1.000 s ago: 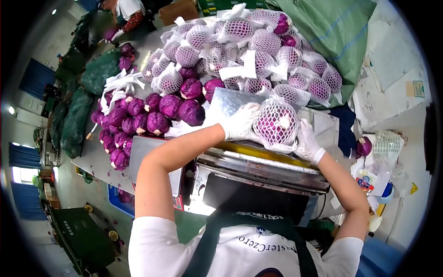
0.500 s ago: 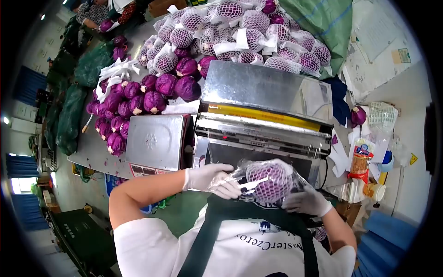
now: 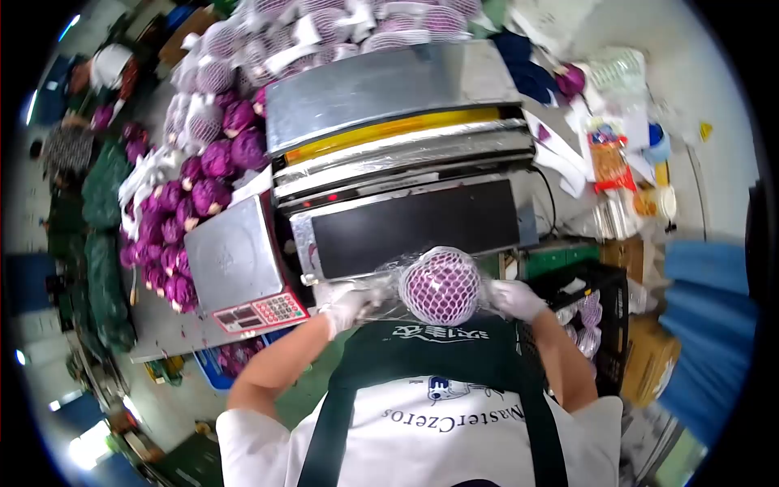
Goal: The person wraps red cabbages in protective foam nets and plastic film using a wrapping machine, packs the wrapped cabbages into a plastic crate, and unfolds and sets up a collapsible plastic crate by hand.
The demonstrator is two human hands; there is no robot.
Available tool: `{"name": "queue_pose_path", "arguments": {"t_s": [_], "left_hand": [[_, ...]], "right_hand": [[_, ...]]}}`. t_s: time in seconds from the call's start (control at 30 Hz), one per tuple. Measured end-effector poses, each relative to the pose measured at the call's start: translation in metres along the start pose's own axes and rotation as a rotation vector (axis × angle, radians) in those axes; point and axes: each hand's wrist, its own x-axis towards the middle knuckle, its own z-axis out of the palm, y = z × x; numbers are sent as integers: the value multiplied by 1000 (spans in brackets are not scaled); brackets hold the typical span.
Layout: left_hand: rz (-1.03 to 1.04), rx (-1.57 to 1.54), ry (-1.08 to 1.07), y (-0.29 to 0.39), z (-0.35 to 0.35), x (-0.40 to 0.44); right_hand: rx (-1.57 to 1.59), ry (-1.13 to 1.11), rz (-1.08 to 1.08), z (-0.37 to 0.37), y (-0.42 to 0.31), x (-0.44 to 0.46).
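Observation:
In front of my apron hangs a red cabbage (image 3: pixel 441 286) in a white foam net, with clear plastic film (image 3: pixel 388 284) around it and stretched out to both sides. My left hand (image 3: pixel 345 307), in a white glove, is closed on the film left of the cabbage. On the other side my right hand (image 3: pixel 518 300), also gloved, grips the film's right end. The fingers of both hands are partly blurred. Just beyond the cabbage lies the black plate of a film wrapping machine (image 3: pixel 418 223).
A scale (image 3: pixel 235 256) stands left of the machine. Loose red cabbages (image 3: pixel 166 231) are heaped behind it, and netted ones (image 3: pixel 324 28) fill the back. At right are a snack packet (image 3: pixel 610 154), a black crate (image 3: pixel 621 304) holding netted cabbages and a cardboard box (image 3: pixel 652 357).
My hands have moved apart to either side, pulling the film outward. The cabbage has turned, and its white strip no longer shows. The camera view has shifted, uncovering the black plate.

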Motion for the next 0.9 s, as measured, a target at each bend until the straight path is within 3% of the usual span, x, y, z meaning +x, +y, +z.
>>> {"name": "queue_pose_path", "arguments": {"t_s": [0.03, 0.07, 0.1, 0.27, 0.33, 0.37, 0.43, 0.47, 0.5, 0.57, 0.6, 0.63, 0.7, 0.77, 0.83, 0.87, 0.9], "left_hand": [[-30, 102, 34, -10, 12, 40], [2, 236, -7, -10, 31, 64], [123, 384, -72, -3, 51, 75], [1129, 980, -226, 63, 163, 51], [1349, 1012, -256, 85, 216, 29], [1360, 991, -286, 92, 240, 19], [1080, 890, -462, 94, 283, 17], [538, 667, -792, 93, 297, 19], [-29, 477, -862, 91, 310, 21], [-363, 311, -1237, 80, 359, 16], [-546, 356, -883, 67, 344, 36], [-611, 192, -682, 59, 351, 32], [-726, -129, -802, 55, 376, 32], [-474, -103, -669, 39, 417, 25], [-125, 296, -495, 6, 455, 39], [-246, 295, -576, -5, 468, 40], [-362, 293, -657, -11, 478, 39]], "right_hand": [[-111, 79, -74, 28, 9, 15], [-5, -84, 292, 44, -18, 40], [86, -45, 317, 60, -19, 58], [251, 125, 121, 92, -25, 84], [374, 174, 97, 87, -23, 72], [451, 195, 89, 84, -21, 62], [639, 240, 78, 78, -10, 38], [772, 271, 80, 73, -5, 19], [916, 300, 80, 67, 2, -3], [1223, 407, 102, 56, 23, -62], [1352, 491, 120, 51, 34, -98], [1423, 603, 138, 46, 43, -139], [1354, 847, 122, 28, 44, -218], [1325, 1084, -105, 18, 23, -263], [1203, 1037, -247, 6, 12, -285], [1347, 1026, -321, 22, 46, -290], [1591, 879, -512, 26, 45, -308]]}}
